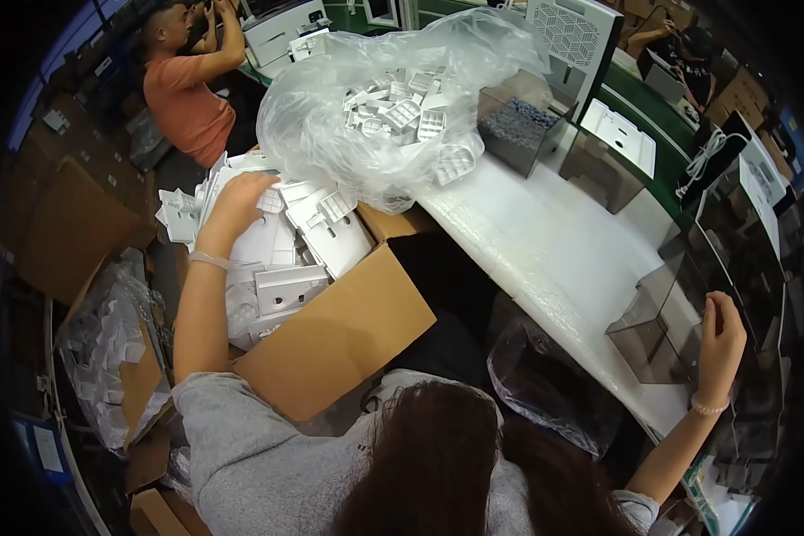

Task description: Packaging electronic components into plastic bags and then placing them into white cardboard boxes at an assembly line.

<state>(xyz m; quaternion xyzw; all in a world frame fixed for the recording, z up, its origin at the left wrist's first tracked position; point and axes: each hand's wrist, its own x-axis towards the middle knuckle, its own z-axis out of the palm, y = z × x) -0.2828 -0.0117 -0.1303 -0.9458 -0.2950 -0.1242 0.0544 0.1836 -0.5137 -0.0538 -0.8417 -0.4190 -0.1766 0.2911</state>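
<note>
My left hand (pixel 238 205) is over an open carton (pixel 335 335) heaped with white plastic parts. Its fingers curl over a white plastic part near the carton's far left side; the thumb is hidden. Flat white panels (pixel 330 234) with small holes lie in the heap beside it. Off to the right, my right hand (pixel 724 338) has its fingers bent together at the edge of a smoky clear plastic bin (pixel 639 335). That bin stands tilted on the near right end of the white worktop (pixel 545 241).
A large clear bag (pixel 308 116) of small white parts (pixel 402 114) lies at the back. Next to it stands a smoky bin of grey pieces (pixel 518 121). Cartons (pixel 89 214) and a plastic-wrapped bundle (pixel 107 357) line the left. Two people work farther back.
</note>
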